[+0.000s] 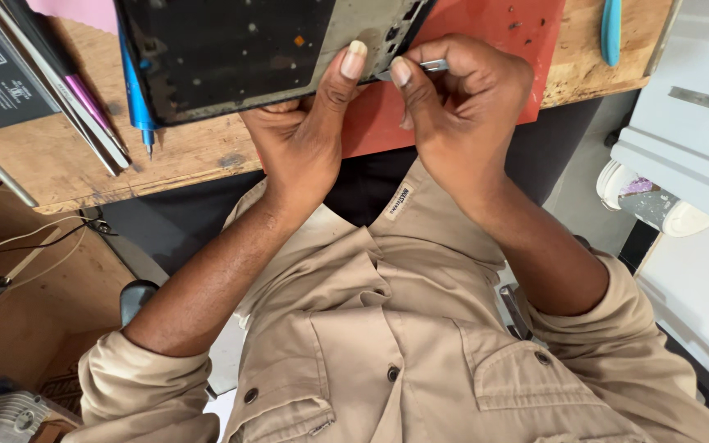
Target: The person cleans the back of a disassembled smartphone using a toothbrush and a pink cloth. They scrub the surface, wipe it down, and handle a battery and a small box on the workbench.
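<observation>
Two hands work at the surface edge: the left hand clamps a dark flat device panel, thumb on its rim; the right hand pinches metal tweezers against that rim. Beyond lie a red mat and blue pen.

left hand gripping panel, right hand pinching tweezers

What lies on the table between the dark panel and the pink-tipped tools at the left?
In the head view, a blue pen lies between the dark panel and the pink-tipped tools, partly under the panel's edge.
</observation>
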